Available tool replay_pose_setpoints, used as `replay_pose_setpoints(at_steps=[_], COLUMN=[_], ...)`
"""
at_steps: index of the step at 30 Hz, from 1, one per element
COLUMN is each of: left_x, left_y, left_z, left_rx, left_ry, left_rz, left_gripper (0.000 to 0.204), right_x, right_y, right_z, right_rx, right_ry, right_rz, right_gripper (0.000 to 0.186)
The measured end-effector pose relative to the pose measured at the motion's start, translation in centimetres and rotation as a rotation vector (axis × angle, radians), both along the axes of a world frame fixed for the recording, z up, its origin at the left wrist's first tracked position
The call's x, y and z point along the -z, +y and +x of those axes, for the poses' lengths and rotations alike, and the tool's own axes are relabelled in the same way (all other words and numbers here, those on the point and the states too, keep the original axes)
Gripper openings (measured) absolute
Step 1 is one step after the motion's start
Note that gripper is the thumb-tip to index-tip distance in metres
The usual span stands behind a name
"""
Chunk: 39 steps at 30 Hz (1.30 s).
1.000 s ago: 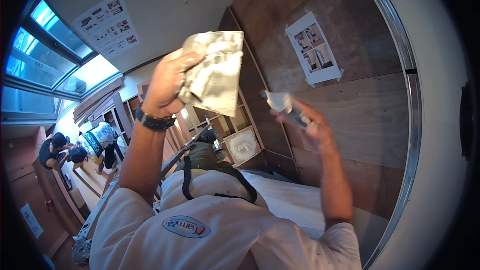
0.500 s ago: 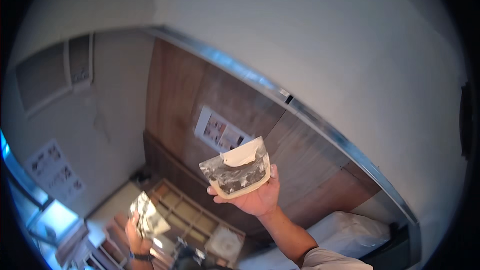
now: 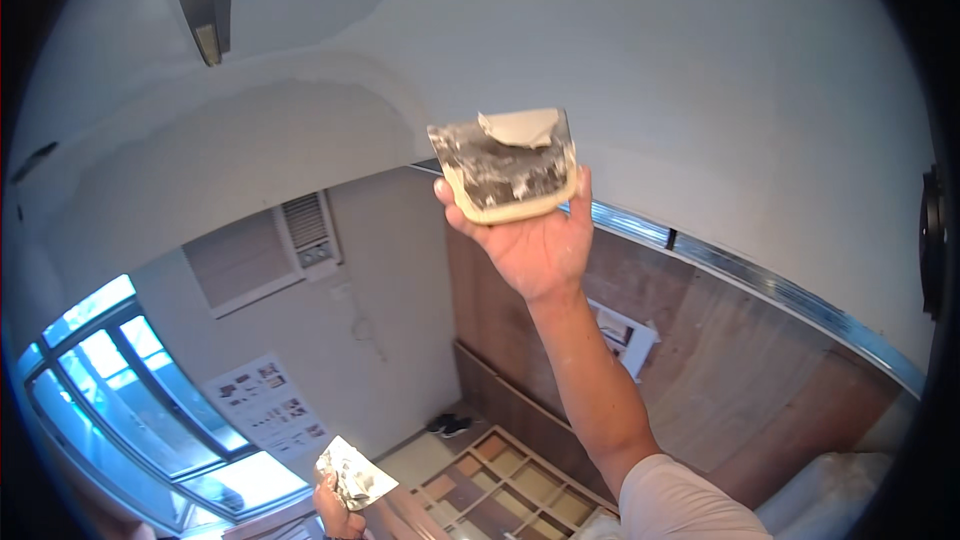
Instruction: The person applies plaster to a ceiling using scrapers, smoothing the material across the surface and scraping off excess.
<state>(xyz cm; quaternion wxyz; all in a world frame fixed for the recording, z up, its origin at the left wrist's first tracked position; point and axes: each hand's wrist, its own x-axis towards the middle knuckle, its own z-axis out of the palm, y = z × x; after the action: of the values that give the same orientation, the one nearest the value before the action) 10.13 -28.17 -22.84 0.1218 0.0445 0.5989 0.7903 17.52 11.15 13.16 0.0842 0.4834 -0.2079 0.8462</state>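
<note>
High in the middle, my right hand (image 3: pixel 545 252) grips a wide putty scraper (image 3: pixel 505 172) by its cream-coloured rim, with the thumb and fingers at its sides. The scraper's dark metal blade is smeared, and a lump of pale putty (image 3: pixel 525 128) sits along its upper edge, near the whitish ceiling (image 3: pixel 650 70). Whether it touches that surface I cannot tell. Low on the left, my left hand (image 3: pixel 338 515) is closed on a shiny metal plate (image 3: pixel 352 475) that carries putty smears; part of that hand is cut off by the lower edge.
A metal strip (image 3: pixel 760 280) runs along the top of a wooden panel wall (image 3: pixel 720 350). At the left are a window (image 3: pixel 150 390), a wall-mounted air conditioner (image 3: pixel 308 230) and a poster (image 3: pixel 265 400). A wooden grid frame (image 3: pixel 510 490) lies below, with dark shoes (image 3: pixel 450 424) beside it.
My right hand has risen with the scraper toward the ceiling, its arm now stretched higher. The view has shifted, bringing in more of the window and ceiling. Both hands keep their hold.
</note>
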Motion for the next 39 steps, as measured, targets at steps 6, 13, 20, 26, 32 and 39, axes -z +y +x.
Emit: replay_pose_setpoints(at_steps=[6,13,20,26,32,39], left_x=[-6.5,-12.2,-10.8,-6.5,-8.8,-2.8], left_y=[-3.5,-8.2,-9.5,-7.0,-6.6,-7.8], left_z=[0.8,0.4,-0.3,1.6,7.0,5.4], left_rx=[-0.248,-0.301,-0.227,-0.121,0.019,0.001], left_ry=[-0.086,0.049,-0.072,-0.124,0.416,0.324], left_rz=[0.436,0.385,0.408,0.371,-0.883,-0.495], left_gripper=[0.038,0.041,0.038,0.041,0.051,0.055], right_x=[-3.1,-0.6,5.6,3.8,-2.1,-3.2], right_y=[-1.0,-2.5,-2.7,-0.5,0.2,0.9], right_z=[-3.1,-3.9,-3.2,-5.2,-7.3,-8.8], right_rx=[-0.070,-0.135,-0.144,0.028,0.001,-0.054], right_ry=[0.005,0.032,-0.055,-0.045,0.049,0.089], right_rz=[-0.079,-0.135,-0.341,-0.235,-0.247,-0.282], right_gripper=[0.090,0.093,0.086,0.087,0.084,0.082])
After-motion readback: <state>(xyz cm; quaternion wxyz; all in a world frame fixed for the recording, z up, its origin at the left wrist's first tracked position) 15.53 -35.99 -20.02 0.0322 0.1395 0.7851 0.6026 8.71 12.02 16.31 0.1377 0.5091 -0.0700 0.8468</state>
